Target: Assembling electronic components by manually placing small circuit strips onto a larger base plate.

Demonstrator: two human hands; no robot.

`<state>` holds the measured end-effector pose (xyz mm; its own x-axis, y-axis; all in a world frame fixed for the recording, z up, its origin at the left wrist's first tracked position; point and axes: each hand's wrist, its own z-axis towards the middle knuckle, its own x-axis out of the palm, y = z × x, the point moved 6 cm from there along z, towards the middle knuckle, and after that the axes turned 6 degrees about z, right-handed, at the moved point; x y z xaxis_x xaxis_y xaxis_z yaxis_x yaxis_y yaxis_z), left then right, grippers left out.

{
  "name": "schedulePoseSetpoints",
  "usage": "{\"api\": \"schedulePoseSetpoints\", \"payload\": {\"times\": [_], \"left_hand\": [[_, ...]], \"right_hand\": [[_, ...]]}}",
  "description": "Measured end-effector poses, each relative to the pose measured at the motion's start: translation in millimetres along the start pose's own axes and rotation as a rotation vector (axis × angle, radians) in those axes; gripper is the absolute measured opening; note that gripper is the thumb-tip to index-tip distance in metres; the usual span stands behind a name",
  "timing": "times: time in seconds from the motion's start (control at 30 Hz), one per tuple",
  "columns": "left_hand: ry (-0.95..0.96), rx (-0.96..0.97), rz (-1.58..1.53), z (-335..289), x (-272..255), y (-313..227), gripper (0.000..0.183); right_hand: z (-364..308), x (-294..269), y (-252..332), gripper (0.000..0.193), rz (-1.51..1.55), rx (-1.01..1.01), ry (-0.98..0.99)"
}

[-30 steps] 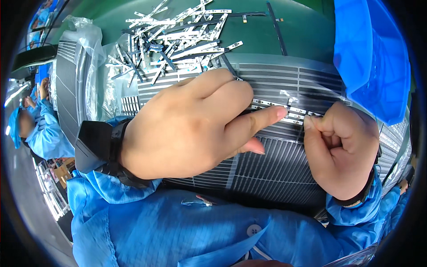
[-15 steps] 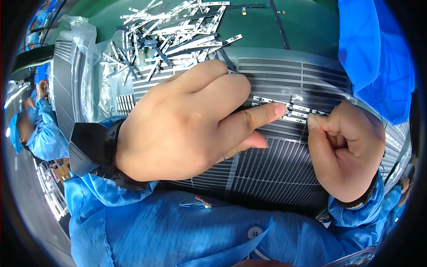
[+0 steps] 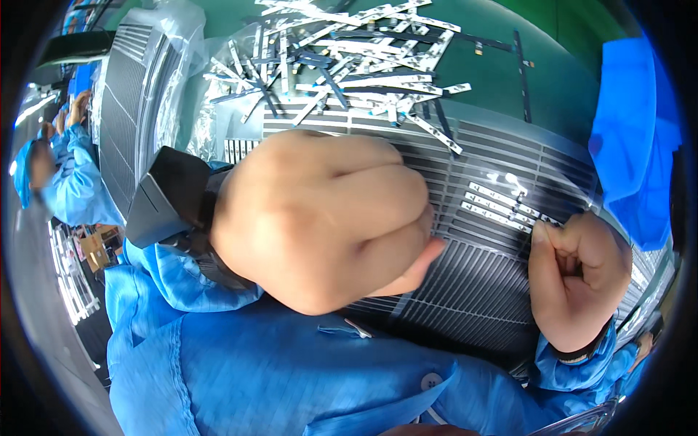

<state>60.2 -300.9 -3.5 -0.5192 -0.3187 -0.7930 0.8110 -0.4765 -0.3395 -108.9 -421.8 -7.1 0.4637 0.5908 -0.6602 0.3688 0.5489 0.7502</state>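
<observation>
My left hand (image 3: 320, 218) hovers above the dark slotted tray (image 3: 465, 291), fingers curled in and back of the hand up. Whatever its fingertips may hold is hidden beneath. At the tray's right side, my right hand (image 3: 578, 280) pinches thumb against forefinger at the end of a slim white strip (image 3: 544, 217). Several white strips with dark marks (image 3: 498, 208) lie side by side in the tray, just left of that pinch. Behind the tray is a loose pile of similar white and black strips (image 3: 378, 54), one slanting onto the slots.
A blue plastic bin (image 3: 629, 145) stands at the right. More ribbed trays (image 3: 116, 109) and clear plastic film (image 3: 171, 80) are at the left. One dark strip (image 3: 523, 80) lies apart on the green tabletop (image 3: 563, 80). A person in blue (image 3: 69, 182) sits at far left.
My left hand has drawn back from the strips beside my right hand, its extended forefinger now curled in. The right hand keeps its pinch. The whole view has shifted.
</observation>
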Motion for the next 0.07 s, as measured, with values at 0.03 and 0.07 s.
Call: {"api": "schedulePoseSetpoints", "payload": {"times": [0.03, 0.07], "left_hand": [[-0.009, 0.006, 0.006, 0.1, 0.7, -1.1, 0.019], [-0.019, 0.01, 0.013, -1.5, 3.5, -1.5, 0.018]], "right_hand": [[0.3, -0.3, -0.3, 0.022, 0.003, -0.003, -0.008], [0.9, 0.6, -1.7, 0.022, 0.005, -0.007, -0.014]]}}
